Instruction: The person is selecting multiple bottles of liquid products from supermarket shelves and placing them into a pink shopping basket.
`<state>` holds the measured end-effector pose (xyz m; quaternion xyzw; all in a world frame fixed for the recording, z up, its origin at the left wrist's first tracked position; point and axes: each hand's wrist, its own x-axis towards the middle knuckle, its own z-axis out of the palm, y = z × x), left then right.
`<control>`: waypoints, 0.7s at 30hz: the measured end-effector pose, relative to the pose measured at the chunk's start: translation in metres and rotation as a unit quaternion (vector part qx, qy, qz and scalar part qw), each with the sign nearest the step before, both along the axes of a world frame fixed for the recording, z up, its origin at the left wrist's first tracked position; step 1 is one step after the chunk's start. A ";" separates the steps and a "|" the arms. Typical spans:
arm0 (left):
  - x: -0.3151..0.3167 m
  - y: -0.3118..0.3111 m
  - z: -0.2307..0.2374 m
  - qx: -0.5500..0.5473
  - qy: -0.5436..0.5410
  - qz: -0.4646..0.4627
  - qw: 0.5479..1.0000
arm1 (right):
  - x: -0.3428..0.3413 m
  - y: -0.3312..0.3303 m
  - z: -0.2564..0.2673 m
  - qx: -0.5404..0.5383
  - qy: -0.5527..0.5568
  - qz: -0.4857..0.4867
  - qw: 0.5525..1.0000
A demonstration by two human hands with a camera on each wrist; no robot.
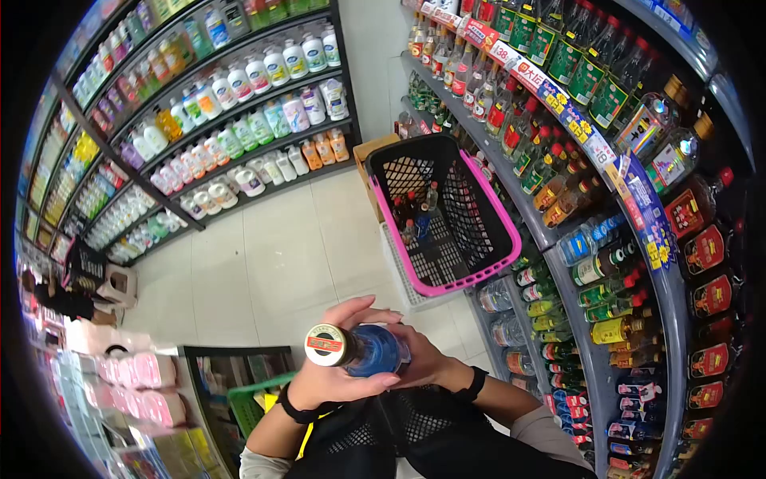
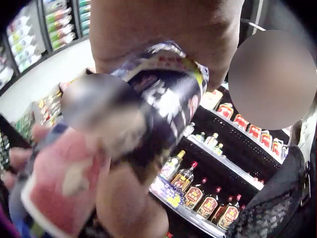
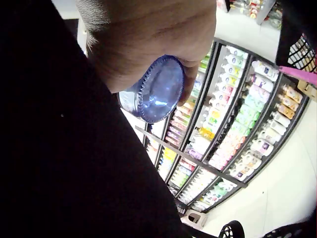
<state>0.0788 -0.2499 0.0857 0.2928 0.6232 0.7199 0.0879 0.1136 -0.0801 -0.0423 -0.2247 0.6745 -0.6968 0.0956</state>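
Observation:
A blue glass bottle [image 1: 373, 351] with a gold cap [image 1: 325, 344] is held in front of the chest, its cap toward the head camera. My left hand [image 1: 319, 385] grips it around the upper part, thumb on the near side and fingers on the far side. My right hand [image 1: 427, 359] holds the bottle's lower end. In the right wrist view the round ribbed base [image 3: 162, 91] shows beneath the palm. The left wrist view shows a dark label with white lettering [image 2: 166, 101], partly blurred.
Ahead on the floor, a black basket with a pink rim [image 1: 511, 247] holds several bottles. Curved shelves [image 1: 570, 291] of bottles line the right side. Toiletry shelves [image 1: 239, 108] stand at the far left. At the near left are pink packages [image 1: 152, 403] and a green basket [image 1: 243, 411].

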 end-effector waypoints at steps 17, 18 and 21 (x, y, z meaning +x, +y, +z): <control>-0.214 0.057 -0.041 -0.048 0.170 -0.134 0.975 | -0.196 0.038 0.093 0.076 0.175 -0.081 0.978; -0.220 0.052 -0.065 -0.117 0.197 -0.185 0.956 | -0.200 0.033 0.100 0.068 0.123 -0.131 0.981; -0.258 0.058 -0.082 -0.121 0.212 -0.224 0.944 | -0.225 0.037 0.078 0.081 0.133 -0.196 0.968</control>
